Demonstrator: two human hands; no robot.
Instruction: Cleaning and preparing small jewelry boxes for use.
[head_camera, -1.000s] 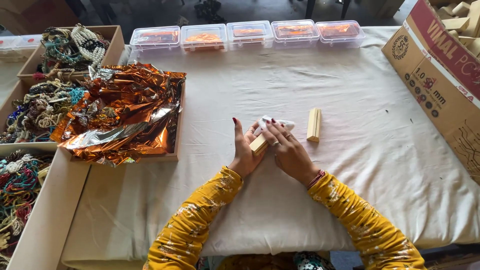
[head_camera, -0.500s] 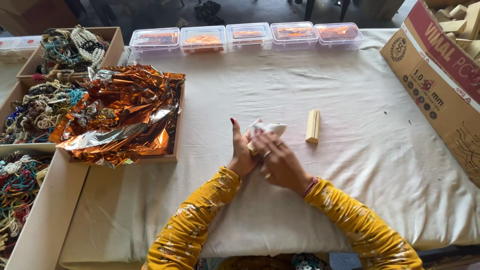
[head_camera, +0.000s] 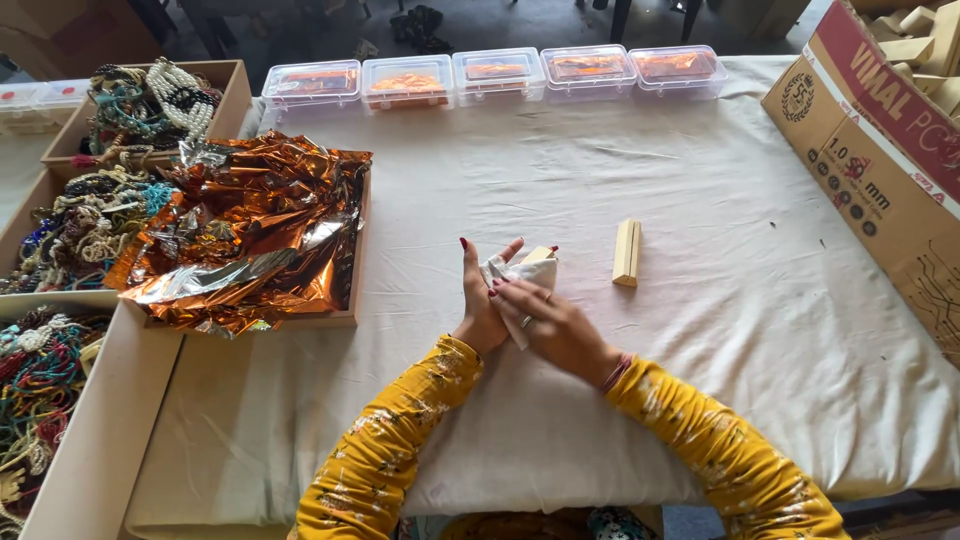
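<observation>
My left hand (head_camera: 478, 300) and right hand (head_camera: 548, 322) clasp a cloth-wrapped block (head_camera: 528, 268), pointing up-right; spare block (head_camera: 627, 252) lies rightward.

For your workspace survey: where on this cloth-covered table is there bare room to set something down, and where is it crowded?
Bare cloth lies between the wooden block and the cardboard box, and below the lidded plastic boxes. The left is crowded: the foil tray and bead boxes.

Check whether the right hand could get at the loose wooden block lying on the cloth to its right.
Probably yes. The wooden block lies alone on the cloth, with nothing between it and the right hand. But that hand is busy on the white wrapping with the left hand.
</observation>
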